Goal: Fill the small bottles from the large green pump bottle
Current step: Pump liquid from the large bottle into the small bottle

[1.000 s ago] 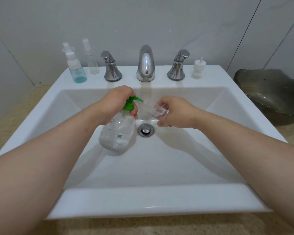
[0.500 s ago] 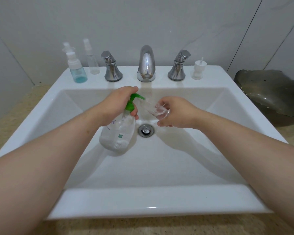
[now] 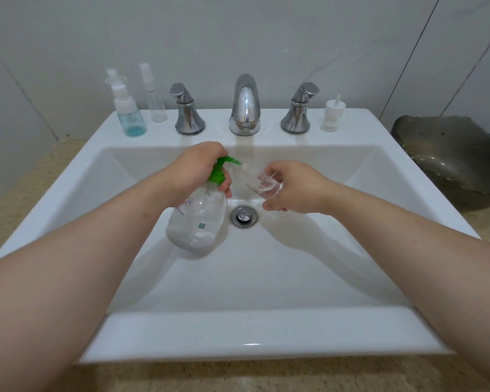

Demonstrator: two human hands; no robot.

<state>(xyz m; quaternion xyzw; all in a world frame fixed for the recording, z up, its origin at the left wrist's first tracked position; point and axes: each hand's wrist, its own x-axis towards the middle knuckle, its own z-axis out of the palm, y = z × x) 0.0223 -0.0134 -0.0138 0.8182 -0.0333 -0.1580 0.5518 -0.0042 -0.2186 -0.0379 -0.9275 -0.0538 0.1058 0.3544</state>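
Left hand [image 3: 194,171]: curled over the green pump head [image 3: 219,172] and neck of the large pump bottle [image 3: 198,222], thumb tucked under the collar; holds the bottle in the air, tilted.

Right hand [image 3: 292,188]: fingers wrapped round the lower end of a small clear bottle [image 3: 256,181], held slanted with its open mouth raised toward the left hand.

Task's thing: pump bottle hangs below the left hand; its nozzle tip meets the mouth of the small clear bottle, midway between the two hands.

Change: over the last second, nozzle tip a touch higher and slightly nearer the right hand; pump head less buried under the left fingers; both hands otherwise in the same spot.

Meaning: probably the release after a press, so one stroke in a run of strokes, with filling under way and not finished.

Fill level: some clear liquid pooled at the low end of the small clear bottle, by the right fingertips; no rise in level that can be told.

Below the hands: drain [image 3: 244,216] of the white sink [image 3: 238,332], placed to catch any drips.

Beyond the left hand: blue-tinted spray bottle [image 3: 129,114] and slim clear spray bottle [image 3: 154,100], both capped, on the ledge.

Beyond the right hand: loose white spray top [image 3: 333,114] on the ledge, likely the cap for the bottle in hand.

Watch for: mouth drifting off the nozzle on the next press.
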